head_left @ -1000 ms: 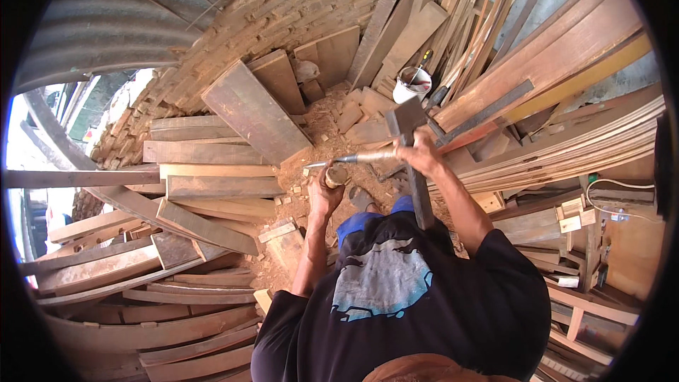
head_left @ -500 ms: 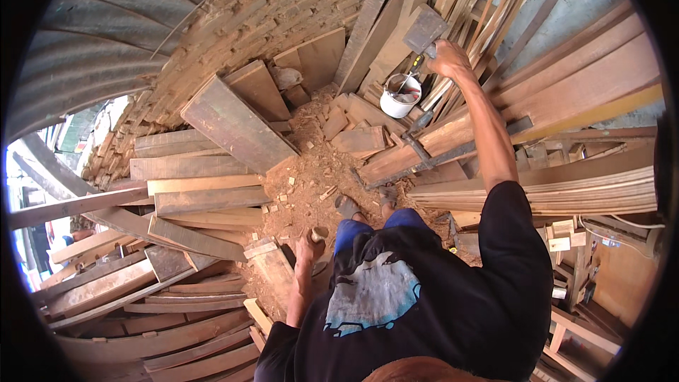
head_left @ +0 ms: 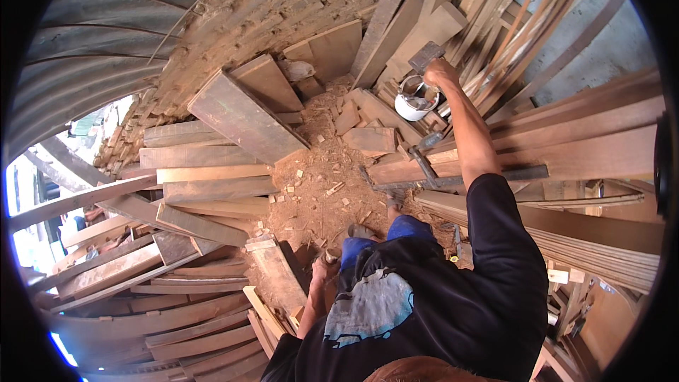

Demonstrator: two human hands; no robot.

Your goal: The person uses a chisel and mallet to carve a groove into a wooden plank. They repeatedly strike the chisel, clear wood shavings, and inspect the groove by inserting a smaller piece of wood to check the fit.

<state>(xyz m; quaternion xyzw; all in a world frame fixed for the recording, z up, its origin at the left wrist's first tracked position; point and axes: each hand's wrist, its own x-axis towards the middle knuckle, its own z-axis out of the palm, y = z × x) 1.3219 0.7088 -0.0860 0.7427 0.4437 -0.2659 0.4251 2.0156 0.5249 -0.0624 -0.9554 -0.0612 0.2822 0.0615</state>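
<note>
My right hand [head_left: 440, 75] is stretched out to the far right, fingers closed round a tool with a dark, square, block-like head [head_left: 426, 57]. Just beside and below that hand is a white bucket [head_left: 414, 109] with tools inside, partly covered by the hand. Low in the picture, near my left knee, my left hand [head_left: 322, 269] is closed round a small, pale, rounded piece [head_left: 330, 258], most of it hidden by the fingers. A thick wooden block [head_left: 277, 269] lies just left of this hand.
Wood shavings and offcuts cover the floor [head_left: 318, 184] around my feet. Stacked boards [head_left: 212, 191] line the left side. Long planks [head_left: 587, 148] and a clamp bar [head_left: 481, 178] lie at the right. Tall boards [head_left: 389, 21] lean at the back.
The view has shifted somewhat. My right hand, with the square-headed tool, has come lower, closer to the bucket. A yellow-and-black handle above the bucket is now out of sight. My left hand stays closed.
</note>
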